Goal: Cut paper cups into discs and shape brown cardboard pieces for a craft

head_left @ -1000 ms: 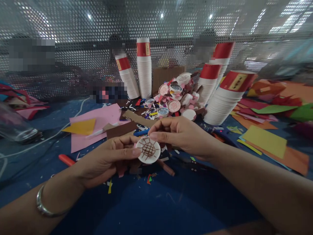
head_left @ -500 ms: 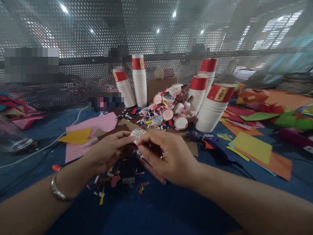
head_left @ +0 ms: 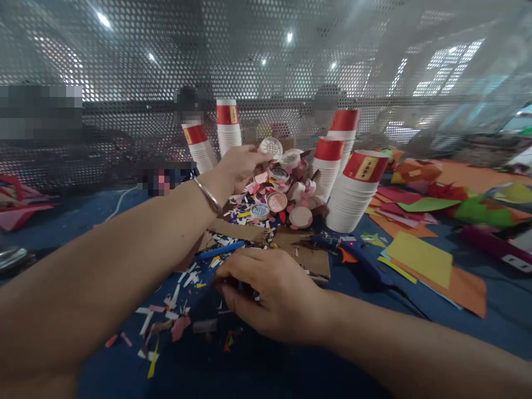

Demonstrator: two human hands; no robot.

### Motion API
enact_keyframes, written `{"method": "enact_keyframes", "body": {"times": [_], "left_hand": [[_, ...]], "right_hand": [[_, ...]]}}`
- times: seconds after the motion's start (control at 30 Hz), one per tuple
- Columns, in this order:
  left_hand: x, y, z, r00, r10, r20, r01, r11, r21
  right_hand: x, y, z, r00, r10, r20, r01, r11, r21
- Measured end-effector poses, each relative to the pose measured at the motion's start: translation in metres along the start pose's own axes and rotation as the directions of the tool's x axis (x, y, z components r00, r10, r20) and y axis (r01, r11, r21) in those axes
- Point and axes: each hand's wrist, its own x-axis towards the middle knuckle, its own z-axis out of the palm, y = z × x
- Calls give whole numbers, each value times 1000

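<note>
My left hand [head_left: 241, 166], with a silver bracelet at its wrist, reaches over the pile and pinches a round white disc [head_left: 271, 148] with dark grid lines. Below and right of that disc lies a heap of similar round pieces [head_left: 276, 201], some marked in red, some in blue. My right hand [head_left: 274, 288] hovers low over the blue table, its fingers curled and thumb near the index finger; whether anything is between them is hidden. A blue pen [head_left: 220, 250] lies just beyond it, among paper scraps.
Stacks of red-and-white paper cups [head_left: 357, 191] stand behind and right of the heap. A blue glue gun [head_left: 361, 257] with a cord lies at the right, beside yellow and orange paper [head_left: 421, 260]. Cardboard [head_left: 303, 249] lies under the scraps.
My left hand has moved forward and up with the disc, from in front of me to above the heap. My right hand has parted from the disc and is slightly lower. The blue pen now shows.
</note>
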Motion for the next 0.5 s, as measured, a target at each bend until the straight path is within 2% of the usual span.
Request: {"method": "enact_keyframes", "body": {"times": [0.1, 0.2, 0.4, 0.47, 0.5], "left_hand": [[11, -2, 7, 1000, 9, 8, -9, 999, 53], [8, -2, 3, 1000, 1, 25, -4, 992, 123], [-19, 19, -34, 992, 118, -50, -97, 948, 304], [-38, 25, -49, 990, 138, -31, -113, 903, 416], [-49, 26, -56, 987, 158, 16, -141, 829, 541]], "right_hand": [[0, 2, -1, 999, 21, 32, -21, 1000, 1], [0, 3, -2, 997, 29, 65, -29, 1000, -1], [-1, 1, 1, 988, 74, 132, -68, 996, -53], [-1, 1, 3, 982, 111, 150, -101, 992, -72], [-1, 0, 3, 979, 133, 152, -122, 989, -81]]}}
